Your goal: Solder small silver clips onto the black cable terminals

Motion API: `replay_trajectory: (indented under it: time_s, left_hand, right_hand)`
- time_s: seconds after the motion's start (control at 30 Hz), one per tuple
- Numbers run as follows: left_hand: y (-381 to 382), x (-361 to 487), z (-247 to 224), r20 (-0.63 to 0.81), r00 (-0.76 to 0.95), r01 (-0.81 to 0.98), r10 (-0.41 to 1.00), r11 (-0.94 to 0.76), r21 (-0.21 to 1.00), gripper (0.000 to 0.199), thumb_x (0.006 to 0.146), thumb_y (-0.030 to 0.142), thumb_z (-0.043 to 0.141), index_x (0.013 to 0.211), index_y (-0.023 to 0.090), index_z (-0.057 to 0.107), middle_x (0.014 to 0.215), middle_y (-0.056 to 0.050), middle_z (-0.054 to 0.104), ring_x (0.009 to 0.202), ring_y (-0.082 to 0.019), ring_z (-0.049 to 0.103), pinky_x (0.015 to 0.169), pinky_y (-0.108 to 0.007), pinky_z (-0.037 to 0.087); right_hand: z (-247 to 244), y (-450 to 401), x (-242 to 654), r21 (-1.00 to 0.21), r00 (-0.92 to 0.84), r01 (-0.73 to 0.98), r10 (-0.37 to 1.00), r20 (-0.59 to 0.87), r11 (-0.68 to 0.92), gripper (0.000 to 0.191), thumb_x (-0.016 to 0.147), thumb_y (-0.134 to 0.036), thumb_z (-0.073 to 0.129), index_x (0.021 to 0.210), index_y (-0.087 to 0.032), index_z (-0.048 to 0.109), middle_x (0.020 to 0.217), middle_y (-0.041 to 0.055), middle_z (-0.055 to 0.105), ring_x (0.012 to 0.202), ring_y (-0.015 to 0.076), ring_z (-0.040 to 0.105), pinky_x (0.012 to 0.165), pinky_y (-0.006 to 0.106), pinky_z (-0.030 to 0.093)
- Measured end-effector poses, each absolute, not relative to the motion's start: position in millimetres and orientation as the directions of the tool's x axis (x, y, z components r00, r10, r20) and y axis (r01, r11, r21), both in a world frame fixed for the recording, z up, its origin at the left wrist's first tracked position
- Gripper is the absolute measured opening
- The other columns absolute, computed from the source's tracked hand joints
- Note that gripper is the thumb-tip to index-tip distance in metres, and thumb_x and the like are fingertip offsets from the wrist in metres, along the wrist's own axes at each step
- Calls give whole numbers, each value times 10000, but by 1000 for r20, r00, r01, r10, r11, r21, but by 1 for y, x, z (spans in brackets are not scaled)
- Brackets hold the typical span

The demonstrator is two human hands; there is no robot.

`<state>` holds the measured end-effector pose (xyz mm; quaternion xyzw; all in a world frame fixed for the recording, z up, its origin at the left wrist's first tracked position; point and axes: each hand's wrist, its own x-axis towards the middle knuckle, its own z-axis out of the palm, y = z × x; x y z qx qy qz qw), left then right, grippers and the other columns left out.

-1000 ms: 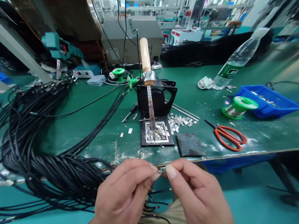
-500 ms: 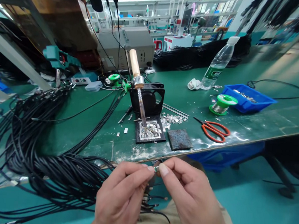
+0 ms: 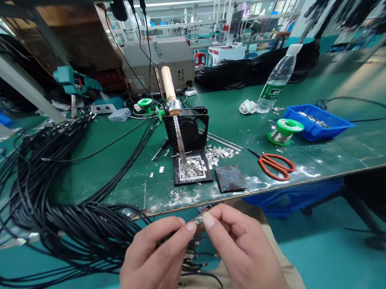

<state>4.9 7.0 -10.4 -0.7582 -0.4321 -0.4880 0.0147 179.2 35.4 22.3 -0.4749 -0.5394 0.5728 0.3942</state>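
From the head camera, here we are at the near edge of the green desk (image 3: 79, 179), and everything hinges on a small connector (image 3: 199, 220) caught between two sets of fingertips, low and just off the middle of the picture. Left hand (image 3: 158, 255) on one side, right hand (image 3: 243, 248) on the other, and neither is nearer: both meet right at it. The left grip is pinched, thumb and index tips close together at the left end; the right grip is closed on the right end, thumb laid across the top. Its long axis looks to run from one hand to the other, rising slightly to the right, though so little shows that I judge this with caution. And the look of it? A glint of silver, a fleck of green, a touch of red on the left side, the rest lost behind the fingers; whether bare wires come out of it, I cannot tell. It is up in the air in front of the desk's edge, over the lap, with dark cable ends (image 3: 204, 274) beneath. Beyond the fingertips lies the dark square pad (image 3: 230, 179), and behind that, to its left, leans the wooden-handled soldering iron (image 3: 169, 88).
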Motion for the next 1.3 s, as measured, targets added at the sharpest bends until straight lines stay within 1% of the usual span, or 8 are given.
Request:
replay_trajectory:
  time_s: [0.13, 0.27, 0.47, 0.57, 0.67, 0.87, 1.0, 1.3]
  left_hand:
    - [8, 6, -10, 768, 151, 646, 622, -650, 400, 299, 907, -50, 688, 1156, 103, 754, 1146, -53, 689, 1009, -107, 691, 959, -135, 556]
    - [12, 5, -3, 742, 155, 578, 653, -669, 468, 186, 958, 17, 667, 1084, 113, 764, 1064, -30, 704, 941, -85, 723, 930, -104, 565]
    - [13, 5, 3, 695, 184, 480, 695, -681, 553, 122, 968, 77, 687, 1035, 123, 778, 951, -28, 721, 877, -92, 753, 855, -102, 597]
    - [11, 6, 3, 682, 179, 433, 709, -680, 592, 130, 966, 73, 685, 1045, 119, 777, 950, -36, 722, 867, -98, 760, 850, -108, 600]
    - [10, 8, 3, 681, 159, 392, 715, -679, 621, 137, 962, 58, 682, 1043, 121, 771, 959, -36, 724, 866, -96, 760, 850, -110, 598]
    - [12, 13, 5, 686, 119, 366, 718, -674, 642, 221, 910, -52, 668, 1032, 126, 716, 904, -7, 726, 852, -86, 707, 781, -125, 597]
    - [11, 16, 2, 658, 121, 324, 743, -656, 681, 197, 921, -24, 674, 1028, 139, 700, 857, 1, 728, 823, -93, 693, 763, -147, 600]
    - [11, 17, 3, 663, 101, 354, 742, -650, 673, 143, 935, 9, 675, 989, 139, 696, 844, 5, 727, 814, -82, 695, 765, -126, 582]
  right_hand:
    - [21, 35, 180, -991, -251, 45, 958, -136, -129, 471, 987, -581, 521, 751, -176, 560, 693, 7, 500, 649, 131, 413, 567, 248, 399]
    - [22, 38, 189, -993, -279, 84, 955, -104, -84, 454, 1000, -549, 525, 755, -173, 591, 657, -10, 470, 606, 117, 388, 523, 233, 378]
    - [32, 49, 211, -965, -325, 206, 942, 90, 163, 236, 1037, -395, 585, 991, -229, 747, 829, 12, 722, 804, 148, 672, 578, 216, 468]
    - [38, 51, 215, -917, -424, 210, 876, 229, 341, 161, 1037, -254, 607, 1046, -249, 768, 874, -26, 740, 754, 88, 657, 670, 192, 496]
    - [40, 52, 215, -878, -509, 230, 821, 258, 419, 173, 1041, -216, 602, 1021, -242, 772, 769, -42, 663, 687, 72, 587, 621, 186, 457]
    - [40, 55, 222, -913, -581, 270, 808, 99, 305, 191, 1040, -250, 587, 912, -209, 724, 789, -31, 641, 705, 85, 561, 626, 216, 430]
    - [44, 59, 225, -944, -626, 246, 780, 20, 221, 163, 1007, -256, 625, 913, -219, 752, 723, -40, 566, 648, 91, 487, 569, 224, 379]
    - [40, 59, 223, -941, -632, 245, 774, 27, 233, 163, 1002, -262, 632, 920, -209, 763, 736, -26, 585, 662, 99, 511, 587, 226, 389]
